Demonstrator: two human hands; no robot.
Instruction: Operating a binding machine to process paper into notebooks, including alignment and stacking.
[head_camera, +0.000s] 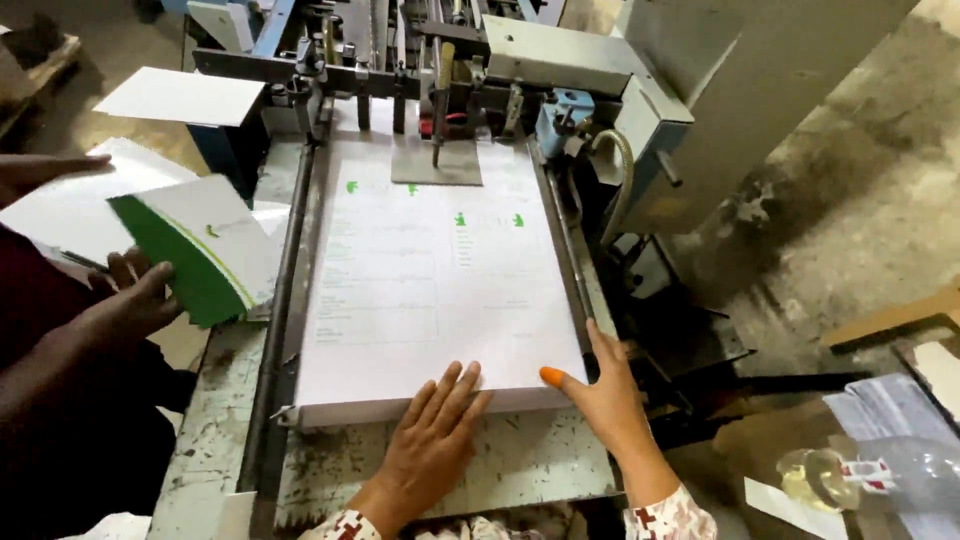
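Left hand (432, 440) at 6 o'clock: flat, palm down, fingers spread, fingertips resting on the near edge of the thick stack of white printed paper sheets with small green marks (440, 280). Right hand (600, 395) at 5 o'clock: open, fingers against the stack's near right corner, orange-tipped thumb (552, 377) on top of the top sheet. Neither hand pinches anything. The stack lies flat on the worn, paint-chipped grey metal bench (520, 462) of the grey and blue metal paper-feeding machine (560, 70), which stands at 12 o'clock. At 9 o'clock, a co-worker's hand (135, 300) holds a bundle of white and green folded sheets (205, 250). At 4 o'clock, on the floor, a clear plastic bottle (840, 475).
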